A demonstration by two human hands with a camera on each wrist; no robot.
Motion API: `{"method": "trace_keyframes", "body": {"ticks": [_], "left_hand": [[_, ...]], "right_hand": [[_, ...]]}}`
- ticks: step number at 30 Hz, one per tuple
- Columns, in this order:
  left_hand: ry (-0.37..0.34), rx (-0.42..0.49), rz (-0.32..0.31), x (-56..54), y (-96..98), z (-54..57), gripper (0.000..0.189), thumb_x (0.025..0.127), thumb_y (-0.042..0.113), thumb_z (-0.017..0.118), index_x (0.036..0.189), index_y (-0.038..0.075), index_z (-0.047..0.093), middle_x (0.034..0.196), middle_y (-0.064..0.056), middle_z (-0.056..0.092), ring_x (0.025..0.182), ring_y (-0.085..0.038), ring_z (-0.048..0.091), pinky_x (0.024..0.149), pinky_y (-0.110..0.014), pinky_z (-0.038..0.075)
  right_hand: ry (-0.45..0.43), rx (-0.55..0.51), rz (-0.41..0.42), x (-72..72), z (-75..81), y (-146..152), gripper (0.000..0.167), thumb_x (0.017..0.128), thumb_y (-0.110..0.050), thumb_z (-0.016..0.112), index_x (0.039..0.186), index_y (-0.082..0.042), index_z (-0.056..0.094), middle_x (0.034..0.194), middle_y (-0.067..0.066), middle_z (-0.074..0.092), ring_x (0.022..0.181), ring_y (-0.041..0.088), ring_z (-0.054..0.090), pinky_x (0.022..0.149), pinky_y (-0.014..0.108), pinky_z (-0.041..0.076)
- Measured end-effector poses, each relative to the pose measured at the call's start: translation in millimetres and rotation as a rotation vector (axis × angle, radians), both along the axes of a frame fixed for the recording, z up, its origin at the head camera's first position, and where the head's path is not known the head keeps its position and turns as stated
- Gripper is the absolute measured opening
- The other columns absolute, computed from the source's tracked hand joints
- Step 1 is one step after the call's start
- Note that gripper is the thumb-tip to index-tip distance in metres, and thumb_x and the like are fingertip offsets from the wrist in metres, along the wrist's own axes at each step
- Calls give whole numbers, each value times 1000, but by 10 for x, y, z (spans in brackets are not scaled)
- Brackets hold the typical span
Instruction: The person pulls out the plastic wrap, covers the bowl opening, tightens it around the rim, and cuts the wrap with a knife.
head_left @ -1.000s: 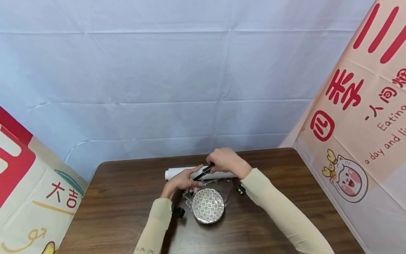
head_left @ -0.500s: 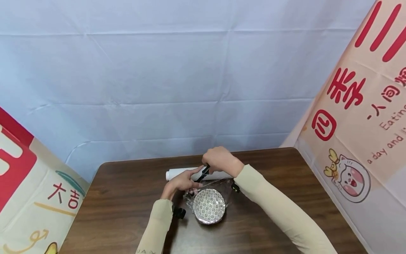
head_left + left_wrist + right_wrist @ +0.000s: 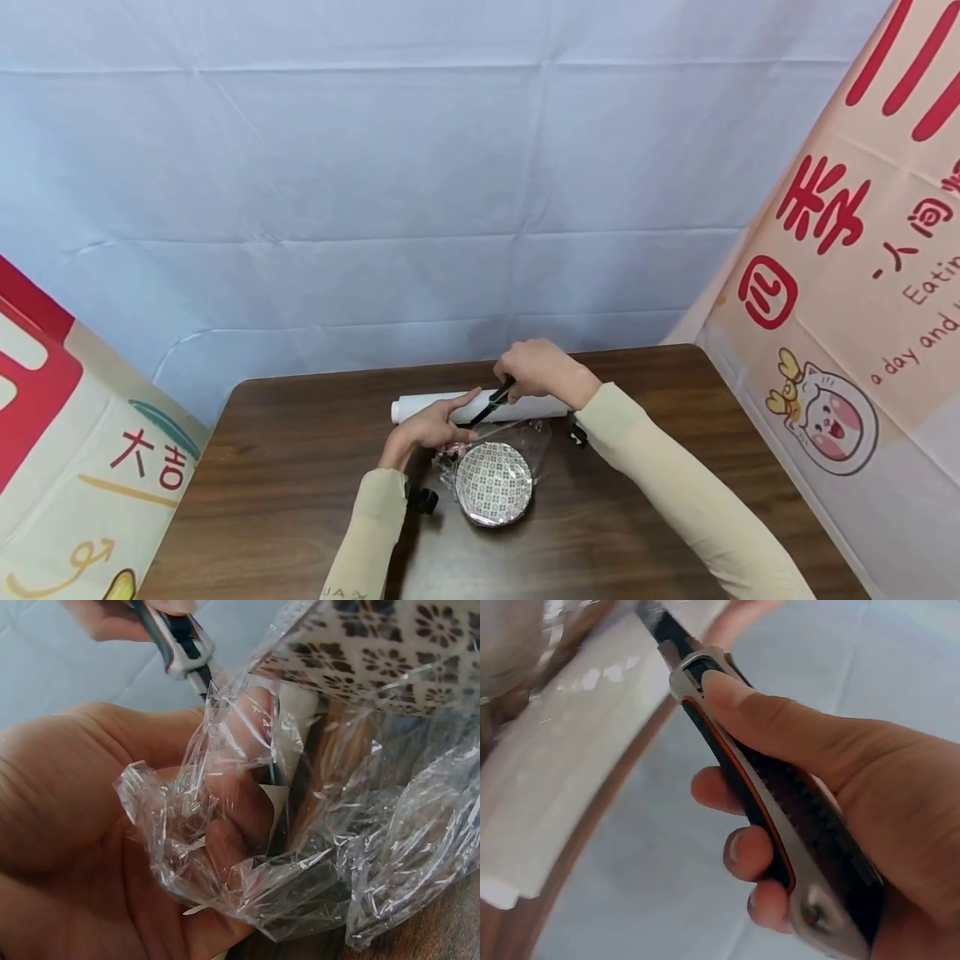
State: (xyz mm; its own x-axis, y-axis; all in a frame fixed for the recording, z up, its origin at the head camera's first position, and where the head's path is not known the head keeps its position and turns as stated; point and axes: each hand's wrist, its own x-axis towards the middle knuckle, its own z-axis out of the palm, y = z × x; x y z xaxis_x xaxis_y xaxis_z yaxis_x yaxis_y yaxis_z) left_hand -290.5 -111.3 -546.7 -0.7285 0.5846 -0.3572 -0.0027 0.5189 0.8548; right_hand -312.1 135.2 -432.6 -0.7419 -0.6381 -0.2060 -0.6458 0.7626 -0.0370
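Note:
My right hand (image 3: 542, 368) grips a utility knife (image 3: 780, 817), thumb on its slider, blade extended toward the left hand. My left hand (image 3: 427, 425) holds crumpled clear cling film (image 3: 300, 900) with curled fingers, seen through it in the left wrist view; its thumb and index finger spread around the blade. The blade tip is partly hidden by film. Just in front of the hands sits a round dish (image 3: 493, 485) with a dark floral pattern, wrapped in the film. Behind the hands lies a white roll (image 3: 408, 408), partly covered by them.
Brown wooden table (image 3: 300, 475) carries everything; its far edge runs close behind the roll. A pale cloth backdrop (image 3: 375, 208) hangs beyond it, with printed cloths (image 3: 825, 333) at the sides.
My right hand with the utility knife first moved left toward the left hand, then drew back to the right. The left hand and the dish stay nearly in place.

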Motion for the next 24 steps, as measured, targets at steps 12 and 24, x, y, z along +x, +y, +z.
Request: {"method": "trace_keyframes", "body": {"ticks": [12, 24], "left_hand": [[-23, 53, 20, 22, -17, -34, 86, 100, 12, 71, 164, 47, 26, 68, -5, 71, 51, -10, 56, 52, -24, 45], [-21, 49, -13, 40, -36, -1, 86, 101, 11, 70, 168, 36, 21, 69, -4, 71, 51, -11, 54, 52, -25, 45]], "right_hand": [[-26, -21, -56, 0, 21, 172, 22, 82, -34, 91, 81, -24, 71, 76, -8, 66, 65, 11, 57, 60, 30, 49], [-63, -98, -112, -40, -95, 553, 26, 81, -34, 92, 78, -25, 67, 77, -9, 63, 67, 12, 52, 61, 30, 43]]}}
